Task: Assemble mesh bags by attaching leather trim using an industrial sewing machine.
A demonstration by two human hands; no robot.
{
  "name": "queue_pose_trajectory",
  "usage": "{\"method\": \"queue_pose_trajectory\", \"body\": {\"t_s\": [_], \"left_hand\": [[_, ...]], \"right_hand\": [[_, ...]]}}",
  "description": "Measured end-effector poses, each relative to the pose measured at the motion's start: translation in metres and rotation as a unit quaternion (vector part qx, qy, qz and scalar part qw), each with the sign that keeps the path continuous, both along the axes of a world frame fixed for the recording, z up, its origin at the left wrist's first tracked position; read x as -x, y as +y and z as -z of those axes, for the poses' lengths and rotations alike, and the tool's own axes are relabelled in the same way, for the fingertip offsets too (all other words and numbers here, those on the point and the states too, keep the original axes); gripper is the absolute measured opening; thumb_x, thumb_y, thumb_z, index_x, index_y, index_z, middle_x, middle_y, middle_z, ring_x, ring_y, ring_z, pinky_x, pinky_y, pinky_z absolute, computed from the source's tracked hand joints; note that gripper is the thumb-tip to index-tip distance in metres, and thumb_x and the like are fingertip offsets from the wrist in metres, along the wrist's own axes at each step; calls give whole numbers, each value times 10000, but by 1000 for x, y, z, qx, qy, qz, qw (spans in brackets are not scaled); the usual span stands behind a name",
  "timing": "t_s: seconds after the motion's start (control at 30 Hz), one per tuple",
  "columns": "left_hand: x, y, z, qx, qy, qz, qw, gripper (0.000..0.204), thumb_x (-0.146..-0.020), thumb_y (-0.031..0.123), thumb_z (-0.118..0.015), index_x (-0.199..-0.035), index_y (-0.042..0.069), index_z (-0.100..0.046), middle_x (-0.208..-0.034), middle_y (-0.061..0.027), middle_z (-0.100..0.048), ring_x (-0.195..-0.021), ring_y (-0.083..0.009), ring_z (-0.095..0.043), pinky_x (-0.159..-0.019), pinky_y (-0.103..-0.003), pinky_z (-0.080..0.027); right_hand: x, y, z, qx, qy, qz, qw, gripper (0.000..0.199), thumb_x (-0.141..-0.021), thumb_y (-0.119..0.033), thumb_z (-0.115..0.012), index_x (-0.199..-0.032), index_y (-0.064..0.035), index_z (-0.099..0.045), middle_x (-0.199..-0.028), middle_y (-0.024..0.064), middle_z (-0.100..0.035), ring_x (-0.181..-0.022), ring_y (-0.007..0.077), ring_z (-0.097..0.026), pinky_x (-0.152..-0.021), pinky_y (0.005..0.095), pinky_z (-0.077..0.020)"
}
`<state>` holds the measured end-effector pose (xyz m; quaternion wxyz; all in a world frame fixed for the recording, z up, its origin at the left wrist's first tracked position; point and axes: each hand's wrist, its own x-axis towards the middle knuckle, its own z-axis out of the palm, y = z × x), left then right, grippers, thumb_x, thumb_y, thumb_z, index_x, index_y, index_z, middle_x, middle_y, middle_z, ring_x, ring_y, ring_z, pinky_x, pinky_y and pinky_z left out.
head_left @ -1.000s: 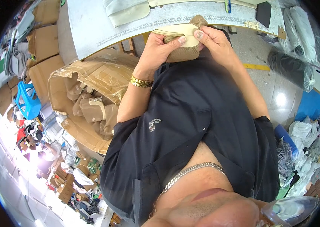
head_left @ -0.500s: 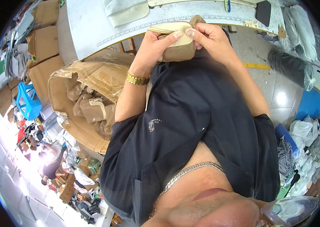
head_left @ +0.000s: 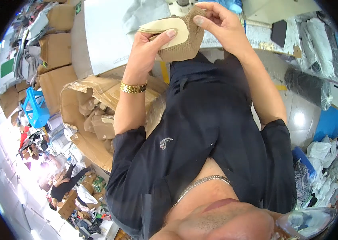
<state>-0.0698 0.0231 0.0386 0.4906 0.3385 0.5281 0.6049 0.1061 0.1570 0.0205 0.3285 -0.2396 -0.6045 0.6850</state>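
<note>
Both my hands hold a soft tan mesh piece (head_left: 193, 43) with a rounded cream panel (head_left: 179, 32) on it, resembling a shoe upper. My left hand (head_left: 149, 45) is closed on the cream end, thumb pressed flat on the panel and fingers behind it. Layered edges show beside that thumb. With thumb and fingers, my right hand (head_left: 220, 27) pinches the far right edge of the mesh; some of its fingertips are hidden behind it. The piece is raised in front of the white worktable's near edge.
The white worktable (head_left: 101, 38) carries grey cloth (head_left: 143, 14) and a dark flat pad (head_left: 279, 33). By my left side an open cardboard box (head_left: 73, 98) holds tan pieces. A blue stool (head_left: 36, 108), stacked cartons (head_left: 57, 50) and wrapped bundles (head_left: 307, 84) stand around. One person (head_left: 63, 188) is in the background.
My hands have moved apart and up with the mesh piece, spreading it wider. My right hand has shifted from the cream panel to the mesh edge. More of the tabletop's far side shows.
</note>
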Motion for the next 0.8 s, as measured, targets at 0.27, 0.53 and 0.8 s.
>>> {"method": "queue_pose_trajectory", "body": {"t_s": [0.27, 0.53, 0.8], "left_hand": [[50, 35, -35, 52, 74, 92, 992, 264, -885, 116, -719, -1115, -9, -686, -1011, -52, -719, -892, -98, -664, -798, -251, -538], [53, 78, -82, -13, 274, 337, 900, 241, -856, 119, -724, -1066, 1, -706, -905, -23, -729, -812, -83, -632, -737, -273, -521], [51, 106, -134, 99, 364, 489, 787, 237, -815, 191, -768, -956, 3, -737, -768, -38, -707, -679, -75, -606, -611, -266, -501]], "right_hand": [[-9, 42, -33, 94, 20, -161, 982, 328, -964, -220, -613, -1245, -54, -645, -815, -34, -607, -606, 49, -468, -599, 208, -445], [16, 78, -50, -153, 27, -171, 973, 472, -956, -198, -607, -1395, -51, -511, -1305, 81, -588, -1210, 163, -531, -1043, 338, -421], [52, 85, -44, -156, 7, -252, 955, 383, -990, -392, -555, -968, -15, -615, -847, 12, -570, -813, 96, -500, -730, 278, -420]]}}
